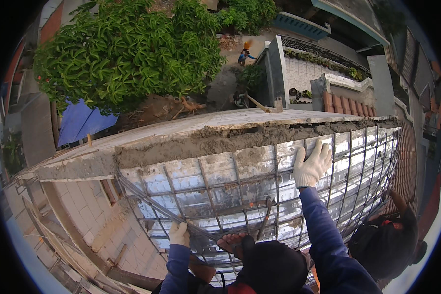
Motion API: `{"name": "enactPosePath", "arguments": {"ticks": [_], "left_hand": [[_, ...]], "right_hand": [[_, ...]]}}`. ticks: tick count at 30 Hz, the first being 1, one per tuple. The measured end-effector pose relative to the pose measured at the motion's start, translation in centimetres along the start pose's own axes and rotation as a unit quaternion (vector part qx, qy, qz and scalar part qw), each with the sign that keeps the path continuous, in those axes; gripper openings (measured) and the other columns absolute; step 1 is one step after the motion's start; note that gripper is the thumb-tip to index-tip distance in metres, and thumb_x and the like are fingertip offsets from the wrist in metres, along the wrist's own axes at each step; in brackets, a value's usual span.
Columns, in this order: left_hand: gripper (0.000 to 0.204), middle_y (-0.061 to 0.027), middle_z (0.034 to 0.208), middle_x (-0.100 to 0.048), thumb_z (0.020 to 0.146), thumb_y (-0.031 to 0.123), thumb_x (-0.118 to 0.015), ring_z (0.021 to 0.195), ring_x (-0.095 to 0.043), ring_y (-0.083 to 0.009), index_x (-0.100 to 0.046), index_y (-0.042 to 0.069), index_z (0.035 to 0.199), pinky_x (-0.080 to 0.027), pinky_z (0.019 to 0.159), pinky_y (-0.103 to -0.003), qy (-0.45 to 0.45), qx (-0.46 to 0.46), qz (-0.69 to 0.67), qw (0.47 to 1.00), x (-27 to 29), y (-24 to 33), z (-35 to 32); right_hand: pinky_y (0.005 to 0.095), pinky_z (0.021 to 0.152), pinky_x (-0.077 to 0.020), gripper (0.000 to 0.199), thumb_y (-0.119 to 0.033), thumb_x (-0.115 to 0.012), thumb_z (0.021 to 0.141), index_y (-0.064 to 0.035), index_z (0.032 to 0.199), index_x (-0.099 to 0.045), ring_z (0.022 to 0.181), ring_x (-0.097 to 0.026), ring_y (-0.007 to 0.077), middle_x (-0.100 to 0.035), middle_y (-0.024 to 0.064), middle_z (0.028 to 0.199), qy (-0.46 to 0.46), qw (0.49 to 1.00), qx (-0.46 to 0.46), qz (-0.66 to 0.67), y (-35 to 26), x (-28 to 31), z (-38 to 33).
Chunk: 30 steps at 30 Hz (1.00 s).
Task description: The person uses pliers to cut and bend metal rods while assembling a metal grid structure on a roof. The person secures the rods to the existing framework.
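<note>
While the right arm, in a blue sleeve, reaches long and nearly straight up from the lower edge, leaning a little leftward, its gloved right hand lies palm down over the upper part of a steel grid, fingers spread wide and pointing up toward a strip of rough mortar. The left arm reaches less far: its forearm rises almost upright, and the gloved left hand sits low on the grid's left side, fingers bent, at a slanting bundle of rods; whether it grips them I cannot tell. The two hands are well apart, the right one higher. The grid lies over a shiny ribbed sheet, which stretches across the middle beside the mortared top of a wall. Just right of the left hand, a co-worker's bare hand is at the lower end of the rods, near a dark curved tool on the grid. Two co-workers in dark headwear are close by, one between the person's arms and one to the right. Beyond the wall, far below, are a leafy tree and a blue tarp.
</note>
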<state>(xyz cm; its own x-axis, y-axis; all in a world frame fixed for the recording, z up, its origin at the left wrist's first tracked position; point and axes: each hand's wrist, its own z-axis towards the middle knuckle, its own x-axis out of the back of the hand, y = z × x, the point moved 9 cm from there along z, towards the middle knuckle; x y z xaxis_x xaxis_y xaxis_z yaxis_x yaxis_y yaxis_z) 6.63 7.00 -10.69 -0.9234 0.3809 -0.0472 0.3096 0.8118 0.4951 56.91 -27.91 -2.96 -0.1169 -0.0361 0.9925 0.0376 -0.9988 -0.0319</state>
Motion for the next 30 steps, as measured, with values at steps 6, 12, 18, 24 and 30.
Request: {"name": "enactPosePath", "arguments": {"ticks": [6,12,18,24,30], "left_hand": [[0.036,-0.0114,0.118,-0.072,0.107,0.0,-0.063,0.102,-0.071,-0.0242,-0.06,-0.003,0.143,-0.059,0.094,-0.041,-0.002,0.005,0.013,1.0,-0.5,0.4,-0.2],[0.036,-0.0117,0.118,-0.072,0.107,-0.001,-0.063,0.102,-0.071,-0.0244,-0.06,-0.004,0.143,-0.059,0.095,-0.041,0.0,0.005,0.004,1.0,0.0,-0.1,0.2],[0.035,-0.0115,0.118,-0.072,0.108,-0.002,-0.062,0.102,-0.07,-0.0246,-0.061,-0.002,0.143,-0.059,0.096,-0.042,-0.005,0.008,-0.008,1.0,0.4,-0.5,0.4],[0.035,-0.011,0.118,-0.072,0.108,-0.002,-0.063,0.102,-0.07,-0.024,-0.061,-0.001,0.143,-0.058,0.096,-0.042,-0.016,0.006,-0.004,1.0,0.3,-0.3,0.5],[0.037,-0.0109,0.12,-0.072,0.107,-0.002,-0.063,0.104,-0.07,-0.024,-0.06,-0.001,0.144,-0.058,0.098,-0.041,-0.02,0.008,-0.008,1.0,0.1,-0.2,0.3]], "right_hand": [[0.0641,0.125,-0.0284,0.076,-0.042,-0.074,0.096,0.0045,0.154,-0.056,0.143,-0.045,0.0514,-0.053,0.0278,0.153,-0.001,1.0,0.001,0.001,-0.3,0.4,0.2],[0.0631,0.123,-0.0307,0.074,-0.042,-0.074,0.096,0.0055,0.15,-0.057,0.137,-0.047,0.0487,-0.055,0.0261,0.147,0.013,1.0,0.01,-0.012,-0.4,0.6,0.3],[0.0639,0.124,-0.0299,0.076,-0.042,-0.074,0.096,0.0053,0.152,-0.056,0.141,-0.046,0.0492,-0.054,0.0269,0.152,-0.003,1.0,-0.001,-0.006,-0.1,0.3,0.2],[0.0641,0.125,-0.0295,0.075,-0.042,-0.074,0.097,0.0045,0.153,-0.056,0.143,-0.046,0.0497,-0.054,0.0272,0.153,0.005,1.0,0.003,-0.02,-0.1,0.3,0.1],[0.0638,0.125,-0.0293,0.074,-0.042,-0.074,0.097,0.0043,0.153,-0.056,0.144,-0.045,0.0493,-0.053,0.027,0.153,0.003,1.0,0.001,-0.019,-0.2,0.3,0.2]]}}
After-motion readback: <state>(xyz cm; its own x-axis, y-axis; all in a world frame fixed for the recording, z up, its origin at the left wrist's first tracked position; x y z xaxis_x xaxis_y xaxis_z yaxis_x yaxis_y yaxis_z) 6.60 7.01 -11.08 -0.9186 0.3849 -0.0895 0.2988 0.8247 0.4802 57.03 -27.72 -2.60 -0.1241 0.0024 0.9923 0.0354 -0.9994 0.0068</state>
